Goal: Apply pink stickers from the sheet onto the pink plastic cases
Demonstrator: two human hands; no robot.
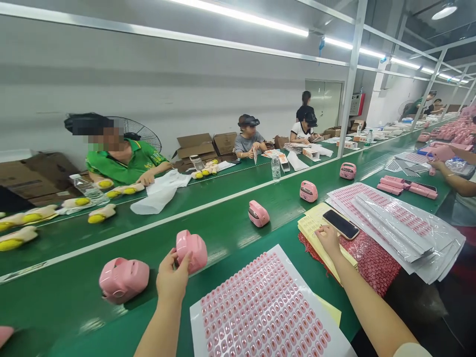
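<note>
My left hand [173, 275] grips a glossy pink plastic housing [193, 250] with a rounded handle, held at the near edge of the green belt. Over a stack of yellow label sheets [316, 233], my right hand [329, 242] has its thumb and fingers pinched together; what is between them is too small to make out. Right of those fingertips lies a black phone [340, 224] on the sheets. A white sheet of pink oval stickers [260, 307] is spread between my forearms. Another pink housing [124, 280] stands on the belt, left of my left hand.
More pink housings [259, 213] sit spaced along the belt [223, 215]. Red bubble wrap [372, 263] lies under the yellow sheets, beside stacked sticker sheets in plastic [401, 223]. Co-workers sit across the belt, and another person's hand [439, 168] is at the right.
</note>
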